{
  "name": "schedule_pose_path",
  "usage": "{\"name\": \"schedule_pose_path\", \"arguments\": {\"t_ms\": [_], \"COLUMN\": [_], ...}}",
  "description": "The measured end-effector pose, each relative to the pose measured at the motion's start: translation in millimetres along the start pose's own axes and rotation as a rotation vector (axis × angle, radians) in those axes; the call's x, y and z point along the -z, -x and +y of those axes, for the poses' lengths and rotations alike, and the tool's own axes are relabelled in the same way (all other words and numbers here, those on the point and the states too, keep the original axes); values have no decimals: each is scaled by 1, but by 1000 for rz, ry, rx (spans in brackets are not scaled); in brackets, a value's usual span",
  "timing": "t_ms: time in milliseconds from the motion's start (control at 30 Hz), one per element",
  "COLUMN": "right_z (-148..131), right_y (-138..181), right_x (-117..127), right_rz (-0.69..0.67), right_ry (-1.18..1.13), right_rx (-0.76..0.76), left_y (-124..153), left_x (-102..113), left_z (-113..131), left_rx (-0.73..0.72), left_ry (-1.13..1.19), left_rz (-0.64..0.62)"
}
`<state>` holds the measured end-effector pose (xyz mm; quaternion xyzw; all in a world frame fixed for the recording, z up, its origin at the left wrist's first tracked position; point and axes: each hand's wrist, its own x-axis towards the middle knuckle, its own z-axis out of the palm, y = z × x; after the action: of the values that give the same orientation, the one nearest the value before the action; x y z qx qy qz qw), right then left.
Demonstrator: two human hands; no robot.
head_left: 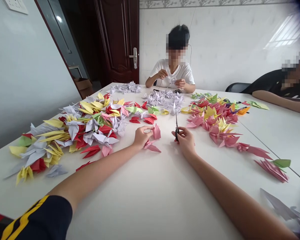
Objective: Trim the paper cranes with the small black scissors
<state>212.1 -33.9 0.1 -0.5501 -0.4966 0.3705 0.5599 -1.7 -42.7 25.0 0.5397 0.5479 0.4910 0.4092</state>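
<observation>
At mid-table (pixel 150 193), the left hand (pixel 140 137) pinches 1 pink crane (pixel 153 147) and the right hand (pixel 185 141) grips scissors (pixel 176 124), with heaps of finished cranes (pixel 90 128) left and right.

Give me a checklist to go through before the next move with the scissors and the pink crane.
1. Grip on the scissors: ok. The right hand is closed round the handles of the scissors.
2. Blade direction: ok. The blades point away from the person, towards the far side of the table.
3. Blades open or shut: cannot tell. They show as one thin line.
4. Hold on the pink crane: ok. The left hand has its fingertips on the pink crane.
5. Left hand apart from the blades: ok. Bare table lies between them.
</observation>
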Motion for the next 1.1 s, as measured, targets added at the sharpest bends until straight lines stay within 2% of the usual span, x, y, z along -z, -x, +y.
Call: {"name": "schedule_pose_path", "arguments": {"t_ms": [100, 167, 233, 367, 467, 567, 833, 967, 1100], "right_z": [-4, -7, -10, -10, -7, -6, -11, -10, -6], "right_y": [0, 1, 1, 0, -6, -12, -6, -7, -11], "right_x": [1, 2, 1, 2, 6, 12, 9, 8, 12], "right_rz": [-105, -193, -235, -225, -300, -395, -393, -389, -446], "right_ry": [24, 32, 29, 28, 37, 45, 41, 47, 75], "right_rx": [10, 9, 14, 29, 17, 19, 35, 23, 31], "left_y": [-27, -35, -36, -31, -30, -32, -41, -47, -45], "left_x": [-2, -3, -2, 1, 1, 1, 2, 2, 3], "left_z": [-1, -1, -2, -4, -6, -8, -16, -19, -17], "left_rx": [-18, -60, -123, -275, -335, -327, -321, -261, -216], "left_ry": [14, 25, 6, -62, -74, -93, -182, -214, -206], "left_rz": [30, 61, 91, 176, 193, 219, 160, 122, 92]}}
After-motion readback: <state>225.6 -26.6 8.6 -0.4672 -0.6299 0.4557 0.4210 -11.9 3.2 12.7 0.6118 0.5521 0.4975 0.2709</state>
